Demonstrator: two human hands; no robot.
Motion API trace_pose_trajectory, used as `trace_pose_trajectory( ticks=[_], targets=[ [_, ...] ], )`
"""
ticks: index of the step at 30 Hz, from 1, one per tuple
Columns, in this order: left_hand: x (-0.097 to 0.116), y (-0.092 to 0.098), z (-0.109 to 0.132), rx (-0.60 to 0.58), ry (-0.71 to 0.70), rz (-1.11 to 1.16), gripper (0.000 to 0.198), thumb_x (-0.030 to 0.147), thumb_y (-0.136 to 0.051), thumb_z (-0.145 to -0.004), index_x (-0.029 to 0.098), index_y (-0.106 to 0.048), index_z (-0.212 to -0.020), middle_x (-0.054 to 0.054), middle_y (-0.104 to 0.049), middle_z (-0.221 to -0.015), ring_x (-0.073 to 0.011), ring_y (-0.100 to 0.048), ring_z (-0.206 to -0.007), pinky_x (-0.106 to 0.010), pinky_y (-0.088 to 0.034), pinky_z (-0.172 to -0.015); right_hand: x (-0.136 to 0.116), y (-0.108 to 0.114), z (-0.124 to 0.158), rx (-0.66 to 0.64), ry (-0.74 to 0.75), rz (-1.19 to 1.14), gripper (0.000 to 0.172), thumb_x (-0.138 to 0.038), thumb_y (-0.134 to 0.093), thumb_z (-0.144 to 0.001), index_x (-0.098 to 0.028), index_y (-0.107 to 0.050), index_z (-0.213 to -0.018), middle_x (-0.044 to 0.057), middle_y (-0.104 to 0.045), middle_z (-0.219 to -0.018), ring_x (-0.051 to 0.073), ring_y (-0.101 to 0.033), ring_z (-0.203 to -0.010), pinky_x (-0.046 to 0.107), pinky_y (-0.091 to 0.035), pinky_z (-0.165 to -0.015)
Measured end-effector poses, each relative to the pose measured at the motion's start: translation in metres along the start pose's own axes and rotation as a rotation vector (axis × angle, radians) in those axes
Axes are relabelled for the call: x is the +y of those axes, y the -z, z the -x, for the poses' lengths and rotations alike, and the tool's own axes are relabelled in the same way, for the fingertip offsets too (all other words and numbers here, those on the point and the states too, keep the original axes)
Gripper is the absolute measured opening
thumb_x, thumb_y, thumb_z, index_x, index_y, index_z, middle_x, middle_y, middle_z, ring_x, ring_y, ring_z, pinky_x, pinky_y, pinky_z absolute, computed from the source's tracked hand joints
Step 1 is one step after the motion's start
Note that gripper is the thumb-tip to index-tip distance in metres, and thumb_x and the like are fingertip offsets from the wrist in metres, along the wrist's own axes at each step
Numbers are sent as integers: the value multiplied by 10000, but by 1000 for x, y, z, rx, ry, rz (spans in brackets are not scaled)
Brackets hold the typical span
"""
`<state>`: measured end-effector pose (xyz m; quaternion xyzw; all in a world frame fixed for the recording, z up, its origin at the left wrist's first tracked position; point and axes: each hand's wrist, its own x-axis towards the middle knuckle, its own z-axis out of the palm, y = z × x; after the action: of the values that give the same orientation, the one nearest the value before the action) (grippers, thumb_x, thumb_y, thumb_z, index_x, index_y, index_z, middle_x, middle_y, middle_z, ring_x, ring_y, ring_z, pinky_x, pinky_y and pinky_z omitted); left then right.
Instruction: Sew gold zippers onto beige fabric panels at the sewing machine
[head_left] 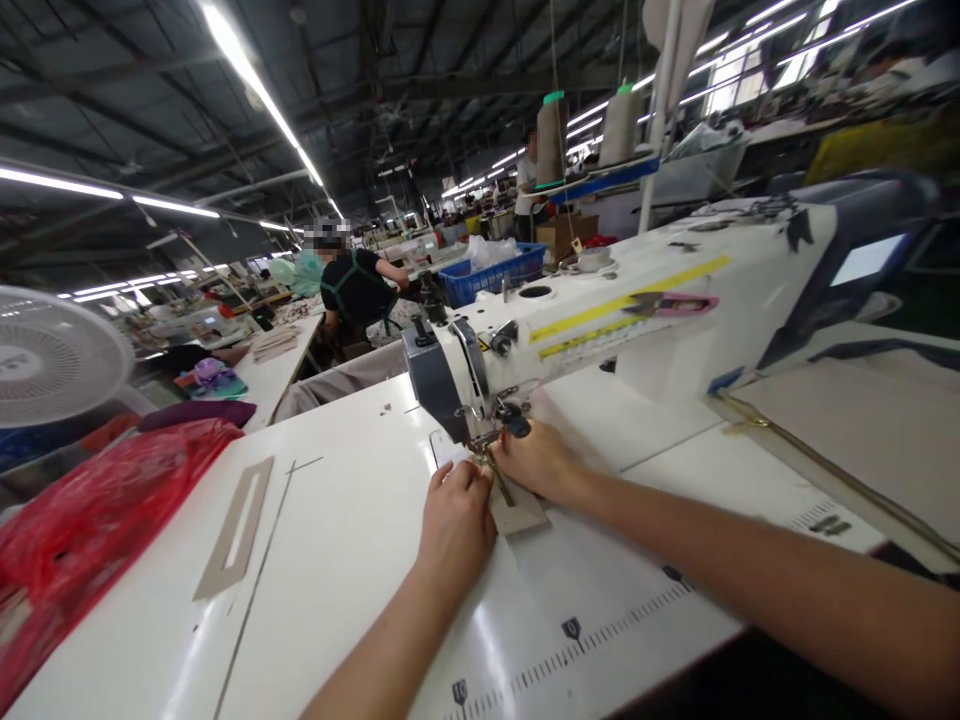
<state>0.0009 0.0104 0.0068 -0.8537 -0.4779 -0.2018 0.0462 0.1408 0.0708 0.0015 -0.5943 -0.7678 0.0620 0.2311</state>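
A white industrial sewing machine [630, 300] stands on the white table [360, 560], its needle head at the centre of the view. Under the needle lies a small beige fabric piece [517, 515] with a dark strip along it. My left hand [456, 520] rests on the table just left of the needle, fingers curled down onto the piece's edge. My right hand [536, 460] lies right of the needle, fingers pressed on the same piece beside the presser foot.
A grey cardboard template [236, 525] with a slot lies on the table at left, beside a red plastic bag [97, 510]. A white fan [52, 355] stands far left. A person in black [356, 285] sits at a table behind. A blue basket [491, 275] and thread cones [551, 135] are beyond.
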Motion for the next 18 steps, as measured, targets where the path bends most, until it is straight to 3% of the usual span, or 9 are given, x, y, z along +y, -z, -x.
trace_pose_trajectory(
  ticks=[4, 7, 9, 12, 18],
  targets=[
    [4, 3, 3, -13, 53, -24, 274, 43, -465, -731, 137, -632, -926, -85, -625, -898, -211, -586, -827, -383, -461, -793, 1, 10, 19, -3, 117, -6, 268, -204, -400, -875, -112, -652, -868, 138, -669, -872, 237, -629, -857, 351, -478, -765],
    [6, 3, 6, 6, 37, -4, 247, 46, -467, -758, 149, -640, -903, -71, -650, -872, -203, -599, -789, -372, -471, -758, 9, 18, 52, 17, 495, -113, 284, -244, -481, -849, -110, -616, -1059, 147, -622, -1104, 236, -561, -1046, 405, -437, -923],
    [7, 2, 8, 35, 10, 17, 255, 36, -464, -768, 151, -643, -909, -69, -663, -873, -195, -607, -777, -365, -481, -748, 15, 20, 70, 31, 616, -159, 397, -259, -520, -822, -55, -562, -1159, 182, -585, -1184, 255, -527, -1118, 428, -433, -958],
    [8, 0, 10, 85, -13, 27, 287, 17, -453, -769, 152, -640, -940, -76, -668, -899, -186, -608, -771, -362, -502, -742, 20, 18, 79, 23, 651, -170, 392, -211, -509, -821, -40, -560, -1170, 178, -588, -1191, 249, -528, -1133, 410, -445, -970],
    [1, -3, 7, 134, -91, 34, 328, 10, -432, -766, 158, -639, -973, -91, -660, -969, -201, -600, -868, -376, -521, -794, 19, 18, 65, 5, 681, -153, 376, -110, -431, -815, -28, -574, -1153, 172, -595, -1185, 233, -529, -1138, 382, -431, -993]
  ],
)
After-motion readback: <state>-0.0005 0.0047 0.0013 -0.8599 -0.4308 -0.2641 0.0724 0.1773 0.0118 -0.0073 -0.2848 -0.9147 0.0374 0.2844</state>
